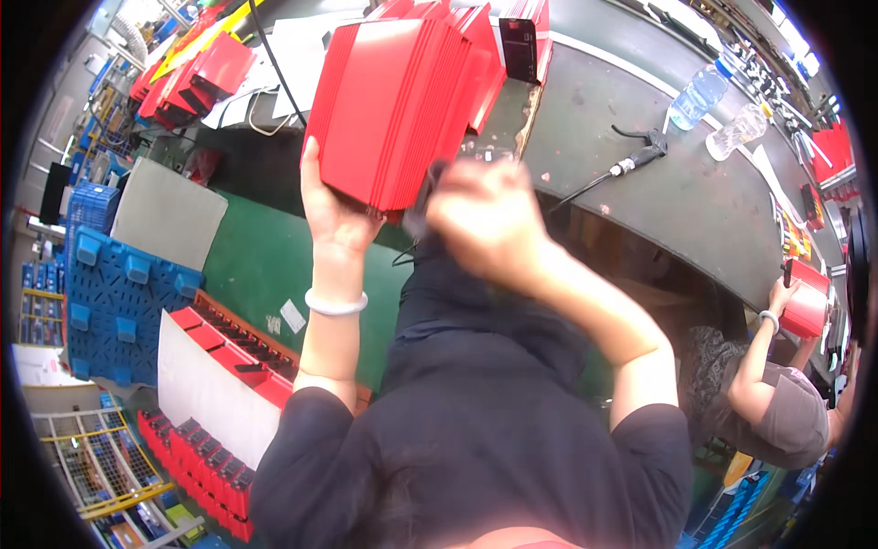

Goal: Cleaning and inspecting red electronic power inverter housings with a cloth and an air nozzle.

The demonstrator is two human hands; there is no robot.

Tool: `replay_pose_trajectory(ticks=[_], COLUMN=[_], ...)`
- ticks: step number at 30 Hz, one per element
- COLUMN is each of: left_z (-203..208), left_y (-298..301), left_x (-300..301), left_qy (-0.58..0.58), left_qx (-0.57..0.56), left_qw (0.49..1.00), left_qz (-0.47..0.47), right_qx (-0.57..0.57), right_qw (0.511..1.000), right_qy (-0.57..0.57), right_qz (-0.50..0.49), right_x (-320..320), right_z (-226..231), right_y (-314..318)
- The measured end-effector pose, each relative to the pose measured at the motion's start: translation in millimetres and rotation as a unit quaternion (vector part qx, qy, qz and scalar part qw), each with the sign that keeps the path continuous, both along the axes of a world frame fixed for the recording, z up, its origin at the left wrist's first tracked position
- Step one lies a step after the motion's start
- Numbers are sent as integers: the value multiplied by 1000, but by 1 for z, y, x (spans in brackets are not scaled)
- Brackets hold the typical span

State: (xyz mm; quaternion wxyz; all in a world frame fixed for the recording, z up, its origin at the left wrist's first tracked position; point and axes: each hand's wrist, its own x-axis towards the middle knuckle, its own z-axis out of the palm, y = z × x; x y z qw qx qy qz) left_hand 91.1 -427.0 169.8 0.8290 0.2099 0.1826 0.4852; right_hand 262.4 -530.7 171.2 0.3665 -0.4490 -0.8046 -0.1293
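A thick stack of flat red panels [380, 110] stands tilted on the near edge of the workbench. My left hand [338, 206] grips it from below at its lower left corner, the thumb lying along its side. Just right of the stack's lower edge is my right hand [489, 220], blurred by motion and curled like a fist. A dark, smeared thing [422, 215] shows at its fingers, close to the stack; its kind cannot be made out. More red panels [480, 59] lean behind the stack.
On the bench [604, 174] are an air blow gun [645, 151] with a hose and two clear bottles [700, 96]. At left stand a blue plastic pallet [123, 302] and a box of red parts [219, 375]. A co-worker [777, 403] handles a red piece at right.
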Motion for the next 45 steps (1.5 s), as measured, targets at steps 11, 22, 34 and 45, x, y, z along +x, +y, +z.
replay_pose_trajectory(ticks=[11,22,34,45], left_z=[-1,-17,-76,-109], left_y=[-14,-20,-6,-3], left_x=[-2,5,-10,-19], left_qy=[-23,-5,22,62], left_qx=[33,89,130,210], left_qw=[999,995,986,974], left_qz=[14,42,106,57], right_qx=[-68,-70,-62,65], right_qw=[787,776,865,893], right_qy=[606,626,491,444], right_qz=[96,24,83,-31], right_x=[56,46,24,14], right_z=[5,10,-9,-29], right_y=[3,20,-15,-26])
